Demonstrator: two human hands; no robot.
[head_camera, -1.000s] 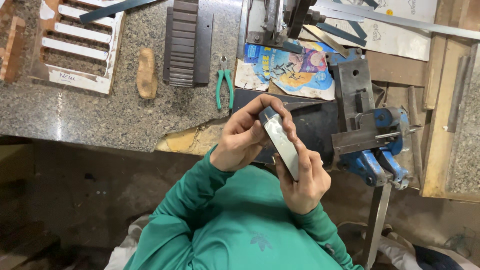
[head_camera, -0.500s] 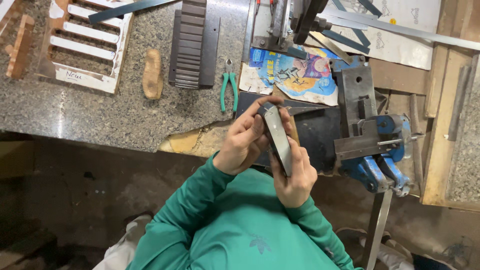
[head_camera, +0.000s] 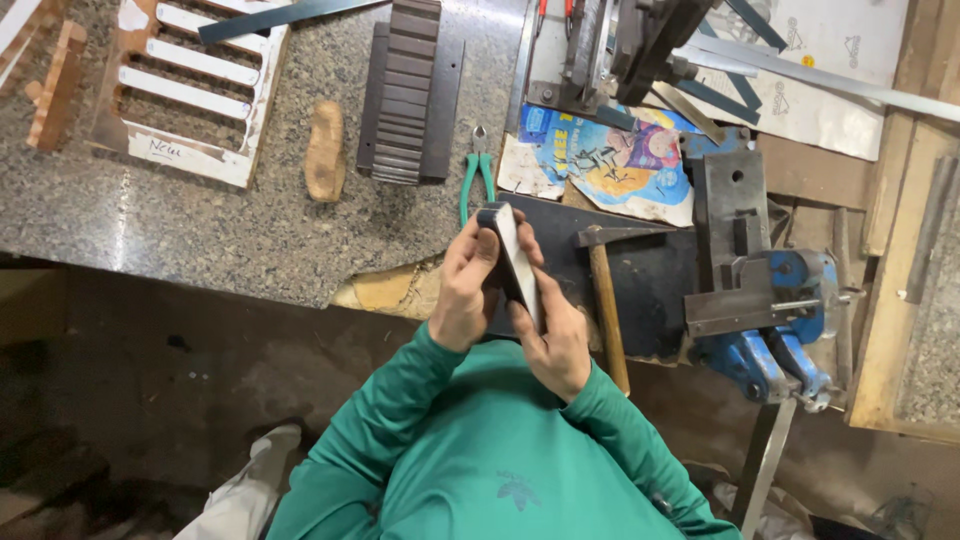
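**Inspector:** Head view, the only one. Hands first.

**Assistant:** Both hands are closed on one thin grey metal plate (head_camera: 516, 262), held edge-on above the bench front. The left hand (head_camera: 466, 290) wraps its left face, fingers curled over the top end. The right hand (head_camera: 556, 338) grips the lower end from the other side. The plate's far face is hidden by the fingers, and its surface is hard to read from this angle.

**Inspector:** What lies beneath?

**Assistant:** A dark mat (head_camera: 640, 280) on the bench, partly covered by the hands. On it lies a hammer (head_camera: 604, 290), head toward the plate; the handle's lower end passes behind the right green sleeve (head_camera: 640, 450).

**Inspector:** To the right?

**Assistant:** A blue vise (head_camera: 775, 320) at the bench edge holds a grey steel block (head_camera: 730, 210). Its lower part and the bar below it run toward the bottom of the frame.

**Inspector:** Further back?

**Assistant:** Green-handled pliers (head_camera: 478, 180) just beyond the plate, beside a colourful printed sheet (head_camera: 610, 160). A ribbed dark block (head_camera: 410, 90) stands left of the pliers, a small wooden piece (head_camera: 325, 150) near it, and a slotted white frame (head_camera: 190, 90) cut off at the top-left corner. The metal parts at top centre are cropped and cannot be identified.

**Inspector:** The bench?

**Assistant:** A speckled stone top (head_camera: 200, 230), with a chipped front edge just left of the left hand.
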